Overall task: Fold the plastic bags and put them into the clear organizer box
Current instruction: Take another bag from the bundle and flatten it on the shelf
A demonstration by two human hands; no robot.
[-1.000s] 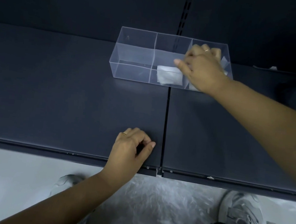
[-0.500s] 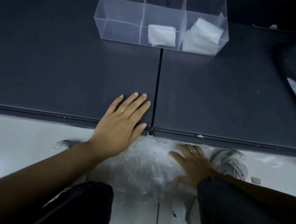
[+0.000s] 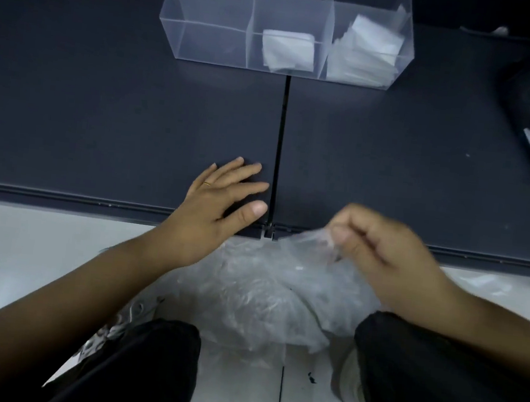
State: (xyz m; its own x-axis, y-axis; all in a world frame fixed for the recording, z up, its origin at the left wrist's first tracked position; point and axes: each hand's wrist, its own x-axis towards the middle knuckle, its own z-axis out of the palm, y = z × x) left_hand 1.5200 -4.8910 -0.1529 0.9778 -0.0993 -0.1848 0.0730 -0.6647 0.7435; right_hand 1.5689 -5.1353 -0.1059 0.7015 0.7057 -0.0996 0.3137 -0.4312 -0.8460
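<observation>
Two hands: the left hand (image 3: 220,209) lies flat on the worktop (image 3: 104,102) near its front edge, fingers (image 3: 243,172) straight, spread and holding nothing. The right hand (image 3: 380,245), blurred, hovers at the edge with its fingers curled, pinching a bag (image 3: 302,242).
One bag in hand: thin clear plastic, crinkled, its lower part running down into the pile of bags (image 3: 264,292).
One pile: loose, crumpled, glossy and see-through, on the pale floor (image 3: 23,247) between two black trouser legs (image 3: 141,368); the number of bags cannot be told.
One box (image 3: 211,15): clear, rigid, oblong, three compartments side by side, at the far side of the worktop.
Folded bags: one folded bag (image 3: 287,51), a whitish square, in the middle compartment; a leaning stack of folded bags (image 3: 364,54) in the right one.
Worktop: dark, matte, two panels meeting at a narrow seam.
One ring (image 3: 207,183): a thin gold band on the left hand.
</observation>
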